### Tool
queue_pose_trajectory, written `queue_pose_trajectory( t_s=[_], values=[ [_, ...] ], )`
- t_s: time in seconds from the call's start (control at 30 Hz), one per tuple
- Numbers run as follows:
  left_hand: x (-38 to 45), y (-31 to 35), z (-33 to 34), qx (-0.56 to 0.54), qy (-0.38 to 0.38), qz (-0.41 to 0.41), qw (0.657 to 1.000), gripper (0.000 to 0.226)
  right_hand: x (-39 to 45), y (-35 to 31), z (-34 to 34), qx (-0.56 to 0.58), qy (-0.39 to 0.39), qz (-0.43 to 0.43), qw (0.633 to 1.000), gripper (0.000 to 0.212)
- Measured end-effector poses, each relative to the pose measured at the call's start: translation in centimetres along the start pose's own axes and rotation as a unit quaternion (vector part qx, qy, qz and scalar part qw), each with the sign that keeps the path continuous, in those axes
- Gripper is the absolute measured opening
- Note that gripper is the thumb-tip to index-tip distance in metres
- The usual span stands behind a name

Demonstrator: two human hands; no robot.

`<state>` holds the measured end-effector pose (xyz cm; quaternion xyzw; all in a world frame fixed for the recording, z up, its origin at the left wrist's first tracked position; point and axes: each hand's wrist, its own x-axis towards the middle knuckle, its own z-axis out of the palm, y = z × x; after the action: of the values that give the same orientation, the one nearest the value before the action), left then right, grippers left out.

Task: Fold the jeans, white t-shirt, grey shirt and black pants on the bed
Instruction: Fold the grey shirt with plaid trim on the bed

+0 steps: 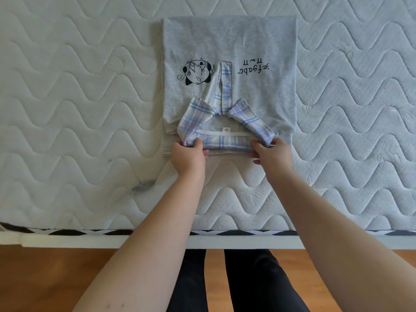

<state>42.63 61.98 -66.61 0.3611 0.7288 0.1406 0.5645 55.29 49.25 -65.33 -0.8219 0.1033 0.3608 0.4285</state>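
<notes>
Both your hands pinch the plaid collar: left hand (188, 154) and right hand (271, 153) at its two corners. The grey shirt (229, 41) lies flat on the bed (67, 86), stretching away beyond them. It looks soft, light and limp, so hold the corners and lift evenly.

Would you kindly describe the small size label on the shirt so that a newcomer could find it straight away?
Start at the quilted white mattress, where a grey shirt lies flat with its plaid collar nearest the person. Both hands, left hand and right hand, grip that collar's ends. The label sits just beyond the collar band: a tiny white square, unlike the black prints further up.
</notes>
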Motion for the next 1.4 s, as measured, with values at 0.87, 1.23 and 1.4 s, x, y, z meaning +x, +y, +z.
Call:
queue_pose_trajectory(
  t_s=[0.87,1.23,1.4],
  values=[
    [2.2,-0.1,-5.3,0.363,-0.068,0.175,0.913,0.034,-0.3,1.5,-3.4,-0.197,-0.026,-0.047,0.979,0.04],
    [0.7,-0.4,-4.1,0.572,0.011,0.333,0.75,0.014,0.5,1.0,-2.3,-0.193,0.0,-0.075,0.978,0.018],
    [0.6,0.0,-3.2,0.659,-0.02,0.378,0.65,0.026,0.4,1.1,-3.1,-0.297,-0.089,-0.051,0.949,0.027]
  ],
)
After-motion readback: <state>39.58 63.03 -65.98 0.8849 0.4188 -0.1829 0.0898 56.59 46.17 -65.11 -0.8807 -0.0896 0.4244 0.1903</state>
